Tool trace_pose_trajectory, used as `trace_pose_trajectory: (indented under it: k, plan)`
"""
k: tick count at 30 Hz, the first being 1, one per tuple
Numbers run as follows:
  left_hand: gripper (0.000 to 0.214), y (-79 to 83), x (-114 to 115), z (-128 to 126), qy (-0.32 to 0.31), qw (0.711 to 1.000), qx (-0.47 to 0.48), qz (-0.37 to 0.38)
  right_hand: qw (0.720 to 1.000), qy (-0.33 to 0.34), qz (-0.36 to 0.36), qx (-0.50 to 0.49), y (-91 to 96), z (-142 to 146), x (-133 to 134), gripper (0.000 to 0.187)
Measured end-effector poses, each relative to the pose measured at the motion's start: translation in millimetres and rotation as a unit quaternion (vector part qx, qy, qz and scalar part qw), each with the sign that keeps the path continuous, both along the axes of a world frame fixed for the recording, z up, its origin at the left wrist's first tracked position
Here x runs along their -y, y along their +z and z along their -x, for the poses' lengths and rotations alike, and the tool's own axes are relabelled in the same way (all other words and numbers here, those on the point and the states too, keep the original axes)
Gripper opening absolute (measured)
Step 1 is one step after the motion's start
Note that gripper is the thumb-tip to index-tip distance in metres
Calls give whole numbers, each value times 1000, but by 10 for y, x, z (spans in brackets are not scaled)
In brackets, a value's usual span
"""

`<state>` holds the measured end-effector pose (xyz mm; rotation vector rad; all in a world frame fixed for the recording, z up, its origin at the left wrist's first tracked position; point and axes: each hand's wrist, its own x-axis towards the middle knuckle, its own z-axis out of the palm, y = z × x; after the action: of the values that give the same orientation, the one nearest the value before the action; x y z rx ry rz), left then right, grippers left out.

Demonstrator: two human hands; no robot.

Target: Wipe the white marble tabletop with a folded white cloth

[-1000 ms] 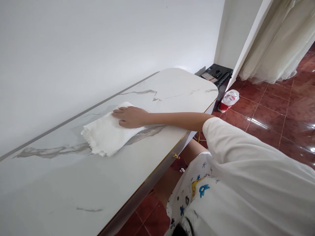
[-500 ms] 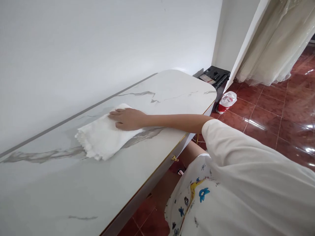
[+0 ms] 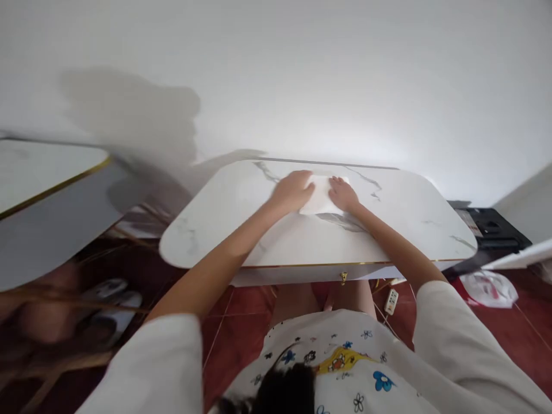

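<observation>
A folded white cloth (image 3: 319, 195) lies on the white marble-patterned tabletop (image 3: 228, 213), close to its back edge. My left hand (image 3: 291, 191) is at the cloth's left side, with its thumb apart from the fingers and reaching onto the cloth; the hand is slightly blurred. On the cloth's right side rests my right hand (image 3: 342, 194), palm down with its fingers stretched out flat. Both forearms cross the front of the table. A small gold knob (image 3: 344, 278) sits on the drawer front below.
Another gold-edged table (image 3: 43, 172) stands at the left, with a stool (image 3: 56, 368) and white shoes (image 3: 114, 307) below. A black case (image 3: 495, 230) and a plastic bag (image 3: 489, 288) are at the right. A power strip (image 3: 391, 302) lies on the red tiled floor.
The view has swung left and now faces the table squarely. My left hand has come into view at the cloth, which now looks smaller and more compactly folded under my right hand.
</observation>
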<state>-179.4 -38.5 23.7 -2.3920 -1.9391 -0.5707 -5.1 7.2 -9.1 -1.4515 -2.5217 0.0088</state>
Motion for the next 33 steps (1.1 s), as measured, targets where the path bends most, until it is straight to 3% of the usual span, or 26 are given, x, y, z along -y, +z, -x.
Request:
trace_pose_trajectory:
  k: [3, 7, 13, 18, 21, 26, 30, 33]
  plan:
    - [43, 9, -154, -157, 38, 994, -14, 99, 1000, -11, -2, 0, 23, 23, -122, 56]
    - [50, -89, -602, -330, 36, 995, -28, 93, 1000, -25, 1, -8, 31, 81, -394, 56]
    - [54, -121, -1141, -120, -10, 993, -29, 117, 999, -18, 3, -49, -43, 200, -823, 56]
    - [45, -171, -1393, -101, 11, 995, -11, 98, 998, -27, 10, -58, -83, 290, -1057, 57]
    - [46, -236, -1436, -102, 3, 999, -18, 41, 998, -28, -2, -55, -94, 326, -1141, 57]
    - [55, -268, -1354, -83, -4, 998, -25, 58, 998, -20, -19, -49, -93, 328, -1101, 57]
    - [57, -270, -1104, -95, 9, 997, -23, 75, 999, -8, -10, -35, -70, 313, -830, 58]
    - [56, -276, -779, -113, 7, 998, -18, 68, 999, -13, 2, -37, -59, 298, -486, 59]
